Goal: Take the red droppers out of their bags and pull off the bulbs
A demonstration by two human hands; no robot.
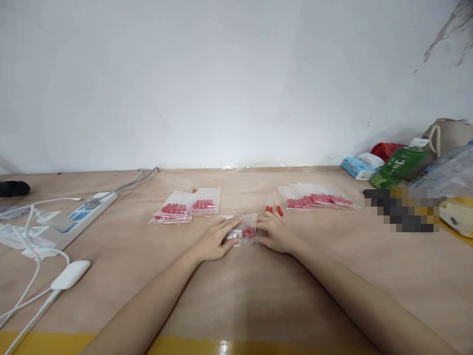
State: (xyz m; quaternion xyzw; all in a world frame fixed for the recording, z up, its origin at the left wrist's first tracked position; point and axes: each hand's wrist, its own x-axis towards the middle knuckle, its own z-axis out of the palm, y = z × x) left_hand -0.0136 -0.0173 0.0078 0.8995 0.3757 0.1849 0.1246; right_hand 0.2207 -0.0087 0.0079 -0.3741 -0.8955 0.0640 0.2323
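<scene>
A small clear zip bag (244, 241) lies on the table between my hands, with a few red-tipped pieces (247, 232) inside it. My left hand (216, 240) rests on the bag's left side, fingers stretched out and thumb apart. At the right edge, the bent fingers of my right hand (275, 232) close on the plastic; whether they also hold a piece is hidden. Several loose thin sticks with red ends (280, 211) lie just behind my right hand. Filled bags with red pieces lie in a left group (173, 209) and a right group (314, 198).
On the left are a white power strip (83, 217), cables and a white adapter (71, 275). At the back right stand a blue tissue pack (358, 168), a leaning green bottle (401, 165) and plastic bags (449, 167). A blurred dark patch (402, 212) lies before them.
</scene>
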